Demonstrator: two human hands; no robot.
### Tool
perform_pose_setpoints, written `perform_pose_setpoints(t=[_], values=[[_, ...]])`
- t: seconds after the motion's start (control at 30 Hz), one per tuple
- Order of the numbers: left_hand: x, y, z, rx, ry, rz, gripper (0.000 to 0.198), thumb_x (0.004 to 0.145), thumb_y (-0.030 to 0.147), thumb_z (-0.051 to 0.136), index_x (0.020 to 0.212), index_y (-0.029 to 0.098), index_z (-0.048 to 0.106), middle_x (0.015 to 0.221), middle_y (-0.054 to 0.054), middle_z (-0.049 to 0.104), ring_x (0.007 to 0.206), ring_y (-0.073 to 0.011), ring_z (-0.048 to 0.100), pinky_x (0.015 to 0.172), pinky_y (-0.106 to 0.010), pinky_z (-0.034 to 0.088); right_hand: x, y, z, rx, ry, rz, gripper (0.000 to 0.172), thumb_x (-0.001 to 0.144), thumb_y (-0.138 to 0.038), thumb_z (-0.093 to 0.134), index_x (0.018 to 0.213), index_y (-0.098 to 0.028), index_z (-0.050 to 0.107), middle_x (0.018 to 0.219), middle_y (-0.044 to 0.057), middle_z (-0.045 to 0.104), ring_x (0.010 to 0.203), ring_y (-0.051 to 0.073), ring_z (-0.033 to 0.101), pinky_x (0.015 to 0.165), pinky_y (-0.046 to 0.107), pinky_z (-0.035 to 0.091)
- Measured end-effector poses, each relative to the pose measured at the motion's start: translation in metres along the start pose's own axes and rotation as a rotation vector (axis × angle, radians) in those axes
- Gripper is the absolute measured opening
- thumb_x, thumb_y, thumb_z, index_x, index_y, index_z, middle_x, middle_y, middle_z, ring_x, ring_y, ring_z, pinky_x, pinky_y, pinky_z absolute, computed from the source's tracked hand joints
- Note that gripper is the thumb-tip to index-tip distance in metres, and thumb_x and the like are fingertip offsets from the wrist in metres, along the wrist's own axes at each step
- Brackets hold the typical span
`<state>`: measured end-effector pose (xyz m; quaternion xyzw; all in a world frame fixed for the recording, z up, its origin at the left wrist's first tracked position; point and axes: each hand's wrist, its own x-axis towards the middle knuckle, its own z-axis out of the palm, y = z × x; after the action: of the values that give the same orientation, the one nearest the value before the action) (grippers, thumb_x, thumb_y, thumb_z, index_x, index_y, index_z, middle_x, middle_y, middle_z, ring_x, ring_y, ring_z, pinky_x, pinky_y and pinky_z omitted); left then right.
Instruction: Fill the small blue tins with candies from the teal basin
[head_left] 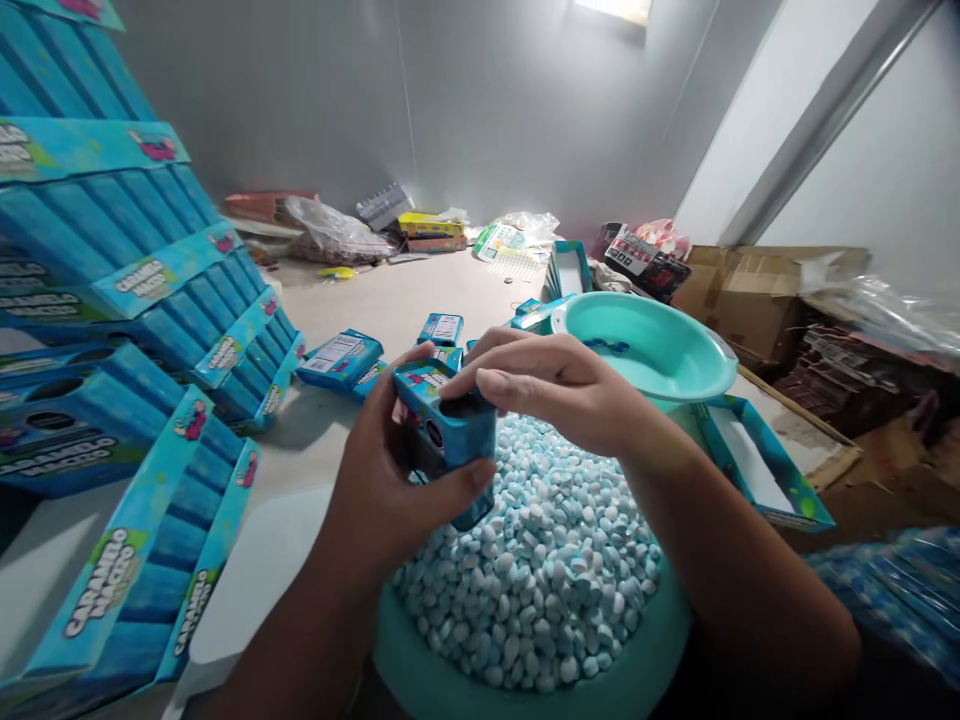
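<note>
My left hand [382, 480] is wrapped round a small blue candy box [457, 450], with the thumb along its near side. A dark opening shows at the box's top edge. My right hand [547, 390] lies over the box top, fingers stretched out and touching it near the opening; nothing shows in its grasp. The box is tilted above a teal tub [420, 660] heaped with white and pale blue candies [555, 550]. Whether candies are inside the box cannot be seen.
Stacked display trays of blue boxes [150, 290] rise at the left. Several loose blue boxes [341, 360] lie beyond my hands. A teal basin [652, 350] holds a few dark blue pieces. An unfilled display tray [757, 465] and cardboard cartons [742, 300] stand right.
</note>
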<state>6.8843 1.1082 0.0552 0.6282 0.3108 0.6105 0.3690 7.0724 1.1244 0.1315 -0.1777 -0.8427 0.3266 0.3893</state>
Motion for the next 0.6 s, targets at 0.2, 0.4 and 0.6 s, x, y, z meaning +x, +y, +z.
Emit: perform_pose_setpoints(t=[0.2, 0.4, 0.6], values=[[0.000, 0.002, 0.000, -0.018, 0.016, 0.007, 0.095, 0.058, 0.035, 0.091, 0.142, 0.026, 0.048, 0.124, -0.010, 0.064, 0.106, -0.0298, 0.068, 0.083, -0.039, 0.063, 0.000, 0.006, 0.003, 0.127, 0.182, 0.100, 0.044, 0.102, -0.054, 0.047, 0.110, -0.019, 0.073, 0.096, 0.004, 0.066, 0.086, 0.012, 0.062, 0.070, 0.024, 0.049], [-0.004, 0.008, -0.001, -0.003, -0.042, -0.051, 0.090, 0.061, 0.038, 0.091, 0.140, 0.021, 0.050, 0.118, -0.014, 0.068, 0.106, -0.0321, 0.069, 0.082, -0.040, 0.063, 0.004, 0.016, 0.005, 0.049, 0.349, 0.241, 0.052, 0.097, -0.063, 0.050, 0.103, -0.016, 0.071, 0.088, 0.004, 0.064, 0.074, 0.011, 0.061, 0.063, 0.024, 0.046], [-0.003, 0.006, 0.000, 0.006, -0.026, -0.041, 0.085, 0.063, 0.042, 0.089, 0.136, 0.020, 0.052, 0.127, -0.015, 0.066, 0.113, -0.0338, 0.067, 0.090, -0.044, 0.062, 0.005, 0.024, 0.006, -0.084, 0.338, 0.298, 0.043, 0.102, -0.051, 0.047, 0.102, -0.014, 0.071, 0.089, 0.005, 0.066, 0.073, 0.010, 0.059, 0.062, 0.024, 0.045]])
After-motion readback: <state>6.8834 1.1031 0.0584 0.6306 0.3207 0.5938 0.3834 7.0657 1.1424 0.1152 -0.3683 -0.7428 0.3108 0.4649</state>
